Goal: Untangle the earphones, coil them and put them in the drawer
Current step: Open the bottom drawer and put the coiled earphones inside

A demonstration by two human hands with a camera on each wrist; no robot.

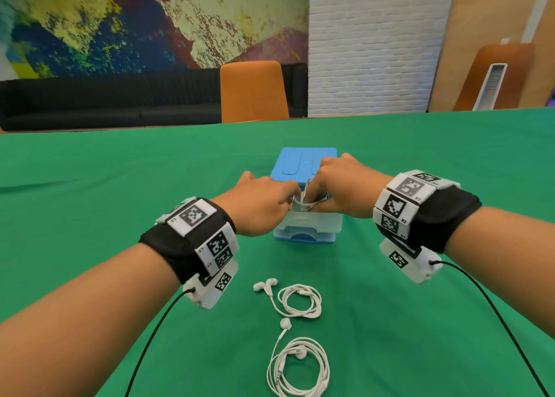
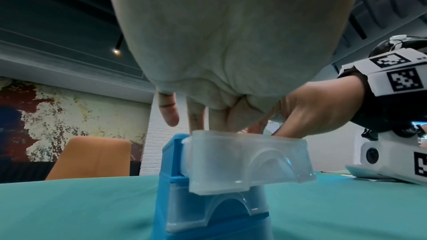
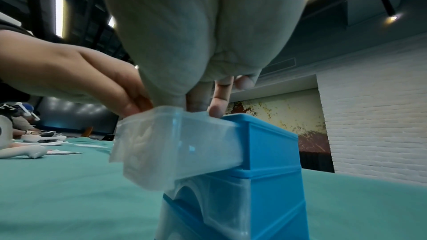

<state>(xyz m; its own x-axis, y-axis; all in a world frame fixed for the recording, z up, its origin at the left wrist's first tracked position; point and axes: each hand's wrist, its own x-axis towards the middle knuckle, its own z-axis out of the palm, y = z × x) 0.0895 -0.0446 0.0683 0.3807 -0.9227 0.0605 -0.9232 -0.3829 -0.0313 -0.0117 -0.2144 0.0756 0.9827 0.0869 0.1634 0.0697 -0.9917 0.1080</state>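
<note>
Fingers of both my hands reached down into the open top drawer (image 1: 309, 221) of the small blue drawer unit (image 1: 303, 164), meeting over a coil of pale earphone cable (image 1: 303, 203). My left hand (image 1: 261, 204) came in from the left with its fingers (image 2: 196, 116) pointing down past the drawer's clear front wall, and my right hand (image 1: 342, 186) came in from the right with its fingers (image 3: 218, 105) dipping in just beside the blue casing. The cable loops rose between the two sets of fingertips at the drawer's rim, and both hands seemed to pinch them, though I could not tell exactly how tight the hold was, since the tips were hidden inside the drawer. Near me on the green tablecloth (image 1: 120, 186), well apart from my hands, lay two more white earphone sets: one coiled set (image 1: 295, 300) and, nearer still, another coiled set (image 1: 300, 366).
</note>
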